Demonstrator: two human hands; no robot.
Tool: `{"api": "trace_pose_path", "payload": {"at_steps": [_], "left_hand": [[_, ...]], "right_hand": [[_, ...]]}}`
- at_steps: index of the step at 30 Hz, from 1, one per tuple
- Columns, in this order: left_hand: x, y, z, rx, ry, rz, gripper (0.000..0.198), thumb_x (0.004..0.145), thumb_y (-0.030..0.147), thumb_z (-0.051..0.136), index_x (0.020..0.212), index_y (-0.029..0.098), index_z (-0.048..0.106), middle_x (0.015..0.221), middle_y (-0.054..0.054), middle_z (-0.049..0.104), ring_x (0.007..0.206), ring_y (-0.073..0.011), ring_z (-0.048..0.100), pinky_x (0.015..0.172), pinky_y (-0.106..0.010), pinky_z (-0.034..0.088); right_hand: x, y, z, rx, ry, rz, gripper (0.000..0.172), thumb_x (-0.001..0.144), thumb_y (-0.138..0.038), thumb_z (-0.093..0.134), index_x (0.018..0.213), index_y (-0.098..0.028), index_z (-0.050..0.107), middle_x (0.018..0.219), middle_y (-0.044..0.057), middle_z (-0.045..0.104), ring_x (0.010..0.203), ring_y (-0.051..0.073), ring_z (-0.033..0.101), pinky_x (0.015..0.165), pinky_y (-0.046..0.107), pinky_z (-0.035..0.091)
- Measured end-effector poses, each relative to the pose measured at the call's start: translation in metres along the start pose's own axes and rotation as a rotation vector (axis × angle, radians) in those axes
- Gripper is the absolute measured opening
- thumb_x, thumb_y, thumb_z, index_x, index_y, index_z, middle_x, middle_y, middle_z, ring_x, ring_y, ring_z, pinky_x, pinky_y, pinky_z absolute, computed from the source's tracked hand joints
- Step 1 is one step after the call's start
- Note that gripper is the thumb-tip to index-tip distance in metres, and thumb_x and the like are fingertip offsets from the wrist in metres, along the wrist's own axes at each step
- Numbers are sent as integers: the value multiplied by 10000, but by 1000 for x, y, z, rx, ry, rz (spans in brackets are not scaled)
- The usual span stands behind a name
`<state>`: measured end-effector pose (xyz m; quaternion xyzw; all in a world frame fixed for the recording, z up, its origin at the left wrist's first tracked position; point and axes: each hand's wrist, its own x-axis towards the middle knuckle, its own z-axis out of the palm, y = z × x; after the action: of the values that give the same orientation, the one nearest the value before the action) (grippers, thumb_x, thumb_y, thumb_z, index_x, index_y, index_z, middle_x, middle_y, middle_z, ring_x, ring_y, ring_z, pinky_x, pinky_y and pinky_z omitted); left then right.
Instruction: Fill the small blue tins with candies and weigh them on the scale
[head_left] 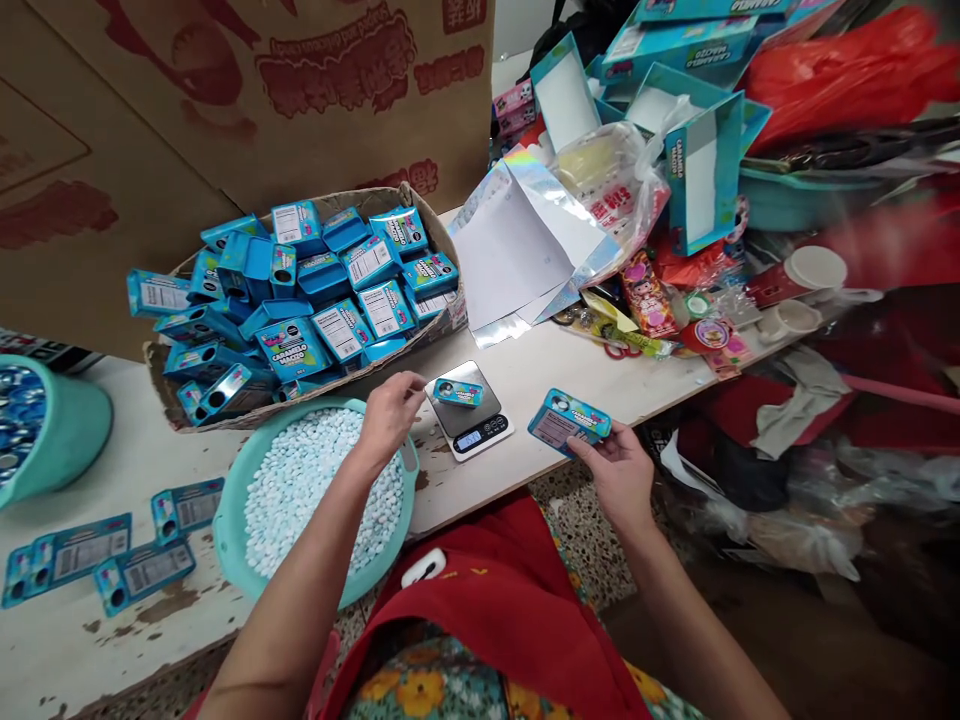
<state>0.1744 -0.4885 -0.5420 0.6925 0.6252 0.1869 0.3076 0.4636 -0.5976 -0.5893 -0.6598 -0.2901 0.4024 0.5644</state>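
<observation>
My right hand (616,468) grips a small blue candy box (561,424) by its right end, over the table's front edge. My left hand (391,412) hovers above the right rim of a teal basin (225,500), its fingertips pinched together; whether anything is in them is too small to see. Pale blue and white candies (311,490) fill the basin. Just right of my left hand is a digital kitchen scale (491,428) with a lit display. Another blue candy box (458,392) lies on its plate.
Behind the basin, a cut-down carton (315,385) is heaped with blue boxes. Flat blue boxes (146,575) lie at left beside a teal bucket (82,430). White sheets (510,235), wrappers and scissors (622,350) crowd the back right. A large brown carton (225,110) stands behind.
</observation>
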Motion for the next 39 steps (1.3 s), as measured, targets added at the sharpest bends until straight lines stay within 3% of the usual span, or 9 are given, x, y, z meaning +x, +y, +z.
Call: {"api": "trace_pose_path", "payload": {"at_steps": [6,9,20,26,30,33,35,37,39], "left_hand": [[-47,-48,-32,3,144,-277,220,786,359,530,891,197,635,858,-18,668,730,-163,584,716,-262,431],[-57,-57,-35,23,134,-308,217,786,371,527,876,205,632,855,-13,669,732,-167,587,720,-265,427],[-9,-1,-10,119,-40,-7,222,830,275,506,1030,216,581,996,-42,619,808,-177,580,694,-283,410],[3,-1,0,196,-82,35,210,855,271,496,1047,223,566,999,-45,606,862,-191,580,705,-285,413],[5,1,2,185,-113,91,291,843,288,532,1127,228,532,1091,-56,578,987,-214,546,804,-307,428],[11,6,16,231,-180,220,472,803,301,604,1250,246,463,1258,-71,497,1142,-246,460,923,-349,399],[15,11,31,286,-245,267,473,808,274,599,1259,248,461,1260,-80,494,1162,-247,444,944,-358,388],[15,14,40,322,-289,233,369,835,268,566,1197,231,507,1168,-86,539,1107,-239,486,907,-349,409],[8,12,35,300,-238,140,323,850,320,555,1154,215,524,1101,-85,564,1046,-233,527,861,-334,430]], "right_hand": [[0,-1,8,-4,-24,-19,442,608,-312,811,973,-177,601,938,57,676,847,204,638,850,416,508],[-2,-2,14,-18,-48,-20,441,610,-316,810,970,-175,599,933,62,679,843,208,640,837,417,512],[-3,0,14,-35,-55,-22,468,593,-329,820,973,-172,596,944,69,674,851,213,639,867,448,499],[-2,1,9,-31,-39,-4,449,595,-324,818,955,-178,593,943,67,680,858,216,644,867,441,504],[0,2,8,-31,-22,13,448,596,-320,820,956,-178,595,934,67,682,845,215,644,853,434,512],[2,5,8,-24,-22,19,463,592,-312,823,970,-176,593,928,65,678,842,212,642,856,438,509],[2,5,10,-9,-31,23,472,583,-307,829,970,-177,594,923,60,676,839,208,642,869,442,501],[1,4,14,-5,-33,32,473,571,-307,834,961,-177,600,913,56,675,827,206,642,876,449,494],[0,0,19,-20,-24,39,478,557,-307,840,954,-175,608,908,57,675,813,207,641,876,457,491]]}}
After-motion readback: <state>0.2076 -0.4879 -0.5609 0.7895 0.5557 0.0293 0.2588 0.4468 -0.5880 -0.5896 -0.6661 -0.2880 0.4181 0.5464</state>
